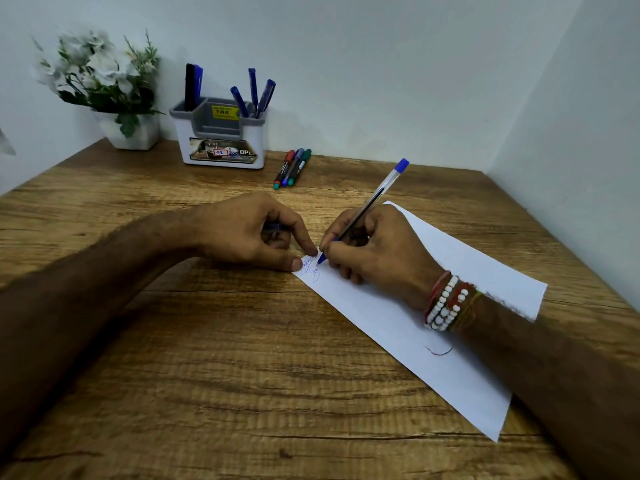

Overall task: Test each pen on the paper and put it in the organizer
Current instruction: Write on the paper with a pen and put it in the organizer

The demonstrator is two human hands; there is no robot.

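My right hand (375,249) grips a clear ballpoint pen (379,194) with a blue end plug, its tip down on the near-left corner of a white sheet of paper (408,327), beside blue scribbles (311,270). My left hand (254,232) pins that corner with thumb and forefinger and curls around a blue pen cap (275,226). A white and grey organizer (221,133) stands at the back with several blue pens in it. Three markers (292,168), red, blue and green, lie on the table just right of the organizer.
A white pot of white flowers (104,84) stands at the back left corner. The wooden table (207,358) meets walls at the back and right. A small red mark (440,351) shows on the paper near my right forearm.
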